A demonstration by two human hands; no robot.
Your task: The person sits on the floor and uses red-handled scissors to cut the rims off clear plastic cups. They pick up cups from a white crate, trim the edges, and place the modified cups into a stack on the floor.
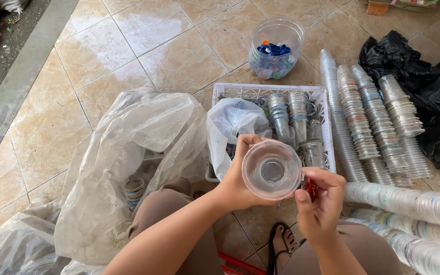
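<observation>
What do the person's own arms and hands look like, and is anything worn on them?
Both forearms are bare: no sleeves, gloves, watch or bracelets show. The left hand and right hand carry no visible rings. The nails look short and unpainted. Lower down, brown trousers and a black sandal are worn.

Both arms are bare, with no sleeves. The trousers at the bottom of the frame are light brown. A black strappy sandal is on one foot, bottom middle.
</observation>
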